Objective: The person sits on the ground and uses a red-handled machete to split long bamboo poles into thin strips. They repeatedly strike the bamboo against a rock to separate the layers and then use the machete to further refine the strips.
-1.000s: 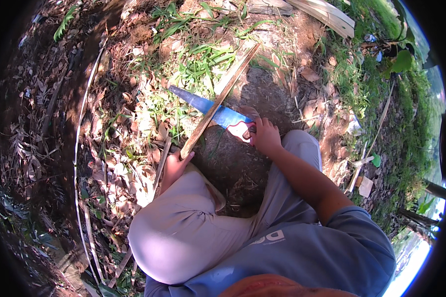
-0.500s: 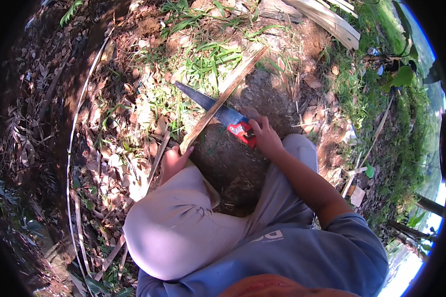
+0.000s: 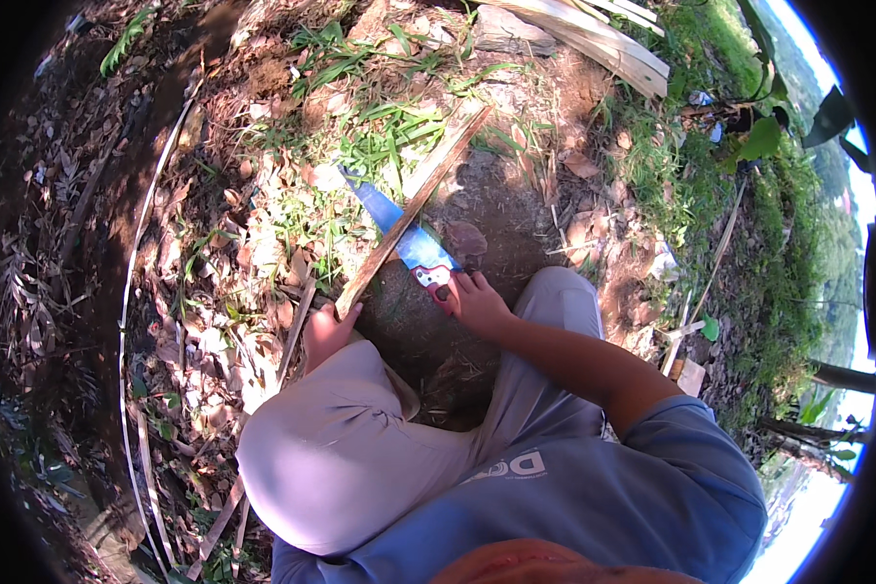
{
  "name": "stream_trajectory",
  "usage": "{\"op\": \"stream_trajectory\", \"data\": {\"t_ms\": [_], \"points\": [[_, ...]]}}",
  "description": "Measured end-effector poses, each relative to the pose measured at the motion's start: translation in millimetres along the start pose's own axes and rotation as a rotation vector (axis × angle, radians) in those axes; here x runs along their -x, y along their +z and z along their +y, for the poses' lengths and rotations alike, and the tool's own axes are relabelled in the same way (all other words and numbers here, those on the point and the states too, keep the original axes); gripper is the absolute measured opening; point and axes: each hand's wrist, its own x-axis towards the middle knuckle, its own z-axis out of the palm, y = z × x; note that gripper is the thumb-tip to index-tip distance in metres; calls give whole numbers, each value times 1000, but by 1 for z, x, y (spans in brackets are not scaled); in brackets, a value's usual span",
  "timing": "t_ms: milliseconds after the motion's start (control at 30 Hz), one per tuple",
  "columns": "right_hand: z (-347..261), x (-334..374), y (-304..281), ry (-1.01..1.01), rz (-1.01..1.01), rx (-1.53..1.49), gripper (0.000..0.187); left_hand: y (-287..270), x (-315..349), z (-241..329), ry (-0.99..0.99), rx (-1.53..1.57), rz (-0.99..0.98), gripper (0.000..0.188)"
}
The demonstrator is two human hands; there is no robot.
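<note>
My left hand is closed around the near end of a long, narrow wooden strip. The strip slants away from me to the upper right, its far part over the dirt. In my right hand is the red-and-white handle of a handsaw. Its blade points up and left and crosses the strip at an angle. Where they cross, the strip covers part of the blade, and the blade's tip shows beyond it near the grass. Whether the teeth touch the wood I cannot tell.
My bent leg lies close to the left hand. Several split wooden slats rest at the far right. A long thin strip curves along the left. Dry leaves, grass and dirt surround me; a stone-like lump sits beside the saw.
My right hand has drawn the saw back a little toward me, and the blade now shines bright blue. My left hand keeps its hold on the strip. The whole view has shifted slightly.
</note>
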Motion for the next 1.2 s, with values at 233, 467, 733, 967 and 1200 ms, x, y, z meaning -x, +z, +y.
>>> {"op": "stream_trajectory", "data": {"t_ms": [233,467,733,967,1200], "points": [[-23,-14,91,144,173,-121,30,7,1,4,16,128,9,56],[-16,-7,-15,129,-12,95,12,-8,1,14,115,98,-60,46],[-7,10,-83,75,237,-207,13,28,-38,-9,293,298,-344,55],[-2,98,-183,272,18,-293,14,80,-56,165,384,68,-621,55],[-5,170,-240,765,337,-790,23,112,-46,261,488,-80,-791,55]]}}
